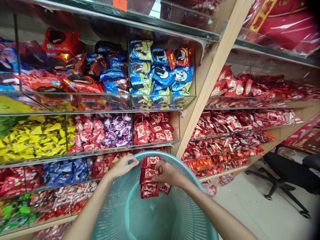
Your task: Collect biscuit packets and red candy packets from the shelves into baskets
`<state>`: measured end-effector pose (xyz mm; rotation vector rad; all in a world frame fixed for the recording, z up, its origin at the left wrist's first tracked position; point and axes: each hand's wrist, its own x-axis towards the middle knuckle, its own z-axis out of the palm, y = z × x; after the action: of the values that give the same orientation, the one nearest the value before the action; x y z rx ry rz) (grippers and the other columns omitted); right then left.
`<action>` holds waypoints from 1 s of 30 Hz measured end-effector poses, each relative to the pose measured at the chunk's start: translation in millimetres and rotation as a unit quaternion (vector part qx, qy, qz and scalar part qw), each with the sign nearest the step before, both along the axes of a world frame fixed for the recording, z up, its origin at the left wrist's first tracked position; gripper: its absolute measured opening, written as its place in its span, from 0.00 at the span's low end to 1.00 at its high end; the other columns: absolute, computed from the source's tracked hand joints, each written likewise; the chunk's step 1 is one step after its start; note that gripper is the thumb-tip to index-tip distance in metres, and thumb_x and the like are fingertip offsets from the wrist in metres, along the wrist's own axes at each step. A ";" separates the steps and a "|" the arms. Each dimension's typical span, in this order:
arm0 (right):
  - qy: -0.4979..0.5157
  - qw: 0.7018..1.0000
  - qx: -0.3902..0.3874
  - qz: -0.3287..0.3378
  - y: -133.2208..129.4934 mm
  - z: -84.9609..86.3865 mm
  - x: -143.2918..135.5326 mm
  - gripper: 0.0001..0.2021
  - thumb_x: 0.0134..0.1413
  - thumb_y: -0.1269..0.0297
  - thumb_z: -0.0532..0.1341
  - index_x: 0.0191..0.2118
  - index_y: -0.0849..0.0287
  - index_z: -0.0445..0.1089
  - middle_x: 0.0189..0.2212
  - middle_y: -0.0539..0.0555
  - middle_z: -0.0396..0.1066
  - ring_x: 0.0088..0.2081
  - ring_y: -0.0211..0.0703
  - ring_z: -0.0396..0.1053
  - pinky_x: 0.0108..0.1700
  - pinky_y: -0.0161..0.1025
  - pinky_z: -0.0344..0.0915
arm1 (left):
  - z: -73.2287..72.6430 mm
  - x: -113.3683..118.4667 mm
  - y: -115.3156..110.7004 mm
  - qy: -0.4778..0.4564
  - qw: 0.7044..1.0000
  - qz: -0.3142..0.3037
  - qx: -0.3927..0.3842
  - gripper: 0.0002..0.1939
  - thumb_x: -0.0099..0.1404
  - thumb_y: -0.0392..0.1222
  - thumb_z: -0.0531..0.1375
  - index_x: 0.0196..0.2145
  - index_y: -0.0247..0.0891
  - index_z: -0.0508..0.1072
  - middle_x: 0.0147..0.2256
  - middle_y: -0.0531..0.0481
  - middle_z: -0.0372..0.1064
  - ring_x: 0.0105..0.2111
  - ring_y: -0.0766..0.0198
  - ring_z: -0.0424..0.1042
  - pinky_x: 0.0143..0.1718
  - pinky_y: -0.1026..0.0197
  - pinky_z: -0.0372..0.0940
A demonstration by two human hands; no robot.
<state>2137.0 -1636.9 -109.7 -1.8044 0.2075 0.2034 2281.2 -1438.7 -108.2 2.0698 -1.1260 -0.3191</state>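
My right hand (167, 174) is closed on a strip of small red candy packets (149, 190) with heart prints. The strip hangs over the open mouth of a teal plastic basket (183, 163). My left hand (123, 166) is at the basket's far left rim, with thumb and index finger curled together in a loose ring. Nothing shows between those fingers, and they are apart from the packets. Beyond the basket, a shelf bin holds similar red heart-printed packets (153, 128). The basket's floor shows a small pale piece (152, 206).
Glass-fronted shelves (155, 146) with yellow, purple, blue and red wrapped sweets stand just behind the basket. Blue cookie packs (162, 76) sit higher up. A wooden post (207, 86) divides the shelving. At the right, a black wheeled chair (287, 173) stands on the tiled floor.
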 end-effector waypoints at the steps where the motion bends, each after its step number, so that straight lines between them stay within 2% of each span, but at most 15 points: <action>1: 0.003 1.000 -0.011 0.004 0.3 0.9 -1.3 0.22 0.33 0.65 0.68 0.32 0.54 0.54 0.20 0.40 0.59 0.17 0.37 0.67 0.15 0.33 0.61 | -0.1 0.1 0.0 0.000 1.000 0.000 -0.001 0.18 0.60 0.55 0.52 0.31 0.38 0.74 0.32 0.51 0.69 0.35 0.63 0.66 0.39 0.61 0.60; 5: 0.002 0.998 -0.061 0.010 0.1 2.3 -3.6 0.19 0.37 0.70 0.65 0.34 0.54 0.54 0.19 0.40 0.59 0.16 0.36 0.64 0.15 0.32 0.57 | -0.2 0.1 -0.1 0.002 1.000 0.003 0.003 0.18 0.61 0.54 0.52 0.31 0.39 0.74 0.33 0.51 0.69 0.35 0.63 0.66 0.40 0.62 0.59; 9: -0.022 0.989 -0.149 0.006 -1.4 -0.1 -1.8 0.18 0.38 0.67 0.65 0.35 0.55 0.57 0.18 0.41 0.60 0.16 0.33 0.60 0.17 0.31 0.53 | 1.2 -1.0 -0.2 0.005 1.000 0.006 0.006 0.18 0.61 0.54 0.52 0.31 0.39 0.74 0.34 0.51 0.70 0.36 0.62 0.67 0.40 0.61 0.59; 15: -0.080 0.952 -0.296 -0.006 0.8 5.2 -2.5 0.16 0.37 0.64 0.66 0.34 0.57 0.61 0.26 0.47 0.66 0.28 0.37 0.63 0.27 0.33 0.55 | 1.9 -1.5 -0.3 0.003 1.000 0.008 0.006 0.18 0.61 0.53 0.52 0.31 0.38 0.74 0.33 0.51 0.69 0.35 0.63 0.67 0.39 0.62 0.59; 19: -0.081 0.949 -0.305 -0.006 4.0 10.6 -3.2 0.10 0.42 0.63 0.64 0.30 0.57 0.62 0.25 0.47 0.66 0.28 0.37 0.63 0.28 0.32 0.54 | 2.0 -1.4 -0.5 0.003 1.000 0.005 0.005 0.18 0.61 0.54 0.52 0.31 0.38 0.74 0.32 0.51 0.69 0.35 0.63 0.66 0.39 0.62 0.59; 23: -0.083 0.941 -0.328 -0.012 4.7 8.3 -2.3 0.08 0.43 0.63 0.63 0.30 0.57 0.63 0.26 0.48 0.67 0.30 0.37 0.64 0.29 0.32 0.53 | 3.0 -1.7 -0.5 0.003 1.000 0.004 0.005 0.18 0.60 0.54 0.52 0.30 0.39 0.74 0.32 0.51 0.69 0.35 0.63 0.66 0.39 0.62 0.59; 30: -0.079 0.922 -0.379 -0.014 6.5 5.8 -3.5 0.15 0.41 0.58 0.63 0.36 0.56 0.63 0.29 0.50 0.68 0.32 0.41 0.64 0.30 0.33 0.52 | 1.6 -0.9 -0.4 0.005 1.000 0.001 0.000 0.19 0.60 0.55 0.52 0.31 0.39 0.74 0.33 0.51 0.69 0.35 0.63 0.66 0.40 0.61 0.60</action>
<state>2133.6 -1630.4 -103.9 -2.5752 0.2137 -0.0617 2280.3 -1439.2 -106.6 2.0676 -1.1190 -0.3288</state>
